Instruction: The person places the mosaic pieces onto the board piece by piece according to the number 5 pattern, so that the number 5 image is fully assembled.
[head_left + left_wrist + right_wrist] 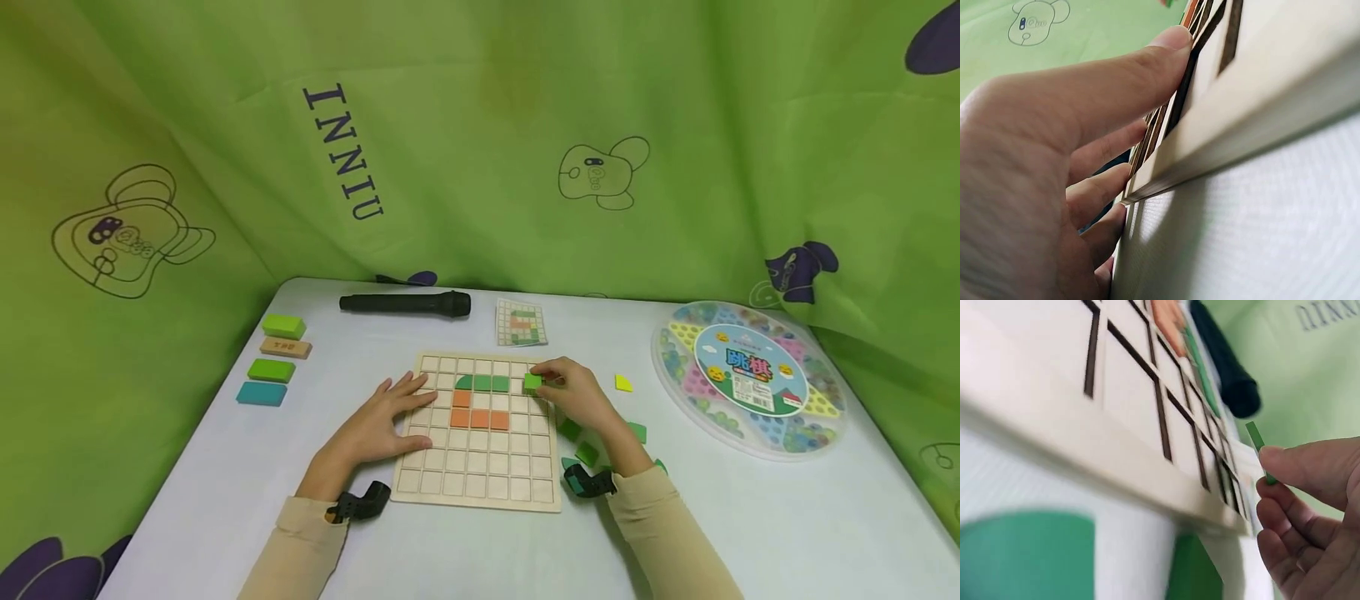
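Note:
A wooden grid board [480, 493] lies on the table with square cells. In its upper part are a row of green tiles [491, 383], the leftmost one rounded, and several orange tiles [480, 418] below. My right hand [577, 393] pinches a bright green square tile [532, 383] between thumb and finger over the board's upper right. The right wrist view shows this tile edge-on, raised above the grid. My left hand [378, 429] rests at the board's left side with fingers spread; in the left wrist view its thumb lies on the board and some fingertips meet its edge.
Loose green tiles [587, 454] lie right of the board, partly under the right forearm, with a yellow tile [623, 383] beyond. A pattern card [521, 322] and black microphone [405, 304] lie behind. Several blocks [272, 370] line the left; a round marble game box [750, 371] is at right.

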Demonstrator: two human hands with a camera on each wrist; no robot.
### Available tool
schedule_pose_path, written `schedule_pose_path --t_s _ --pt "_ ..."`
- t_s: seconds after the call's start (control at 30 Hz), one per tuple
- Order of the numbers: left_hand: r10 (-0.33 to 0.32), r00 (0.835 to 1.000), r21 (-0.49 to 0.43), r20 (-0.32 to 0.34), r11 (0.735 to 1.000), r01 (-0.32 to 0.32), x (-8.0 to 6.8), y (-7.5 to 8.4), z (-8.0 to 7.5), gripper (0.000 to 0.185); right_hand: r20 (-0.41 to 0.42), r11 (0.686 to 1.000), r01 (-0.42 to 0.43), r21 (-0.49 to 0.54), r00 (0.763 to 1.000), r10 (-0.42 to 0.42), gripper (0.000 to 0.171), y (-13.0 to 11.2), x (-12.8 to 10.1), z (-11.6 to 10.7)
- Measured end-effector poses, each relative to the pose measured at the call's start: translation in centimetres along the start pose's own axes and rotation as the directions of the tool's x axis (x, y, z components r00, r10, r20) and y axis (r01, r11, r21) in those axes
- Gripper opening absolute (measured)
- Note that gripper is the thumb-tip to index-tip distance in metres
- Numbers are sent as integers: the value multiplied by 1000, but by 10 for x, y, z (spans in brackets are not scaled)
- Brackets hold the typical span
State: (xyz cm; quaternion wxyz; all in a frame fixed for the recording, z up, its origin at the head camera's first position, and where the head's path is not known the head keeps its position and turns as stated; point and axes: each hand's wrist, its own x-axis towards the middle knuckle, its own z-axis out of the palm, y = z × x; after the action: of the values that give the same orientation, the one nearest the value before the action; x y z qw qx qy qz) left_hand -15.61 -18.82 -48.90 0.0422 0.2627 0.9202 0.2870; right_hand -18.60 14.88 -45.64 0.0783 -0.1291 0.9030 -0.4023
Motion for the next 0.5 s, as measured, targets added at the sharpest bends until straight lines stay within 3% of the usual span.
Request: schedule_pose_path --t_s 0.23,0.5 --pt "0 1000 -12 12 1000 0 0 0 1 75 69 991 68 -111 996 -60 26 -6 16 11" --pt "-9 1000 -6 0 1000 9 -1 1 0 74 80 990 71 -124 995 -61 27 -7 17 13"
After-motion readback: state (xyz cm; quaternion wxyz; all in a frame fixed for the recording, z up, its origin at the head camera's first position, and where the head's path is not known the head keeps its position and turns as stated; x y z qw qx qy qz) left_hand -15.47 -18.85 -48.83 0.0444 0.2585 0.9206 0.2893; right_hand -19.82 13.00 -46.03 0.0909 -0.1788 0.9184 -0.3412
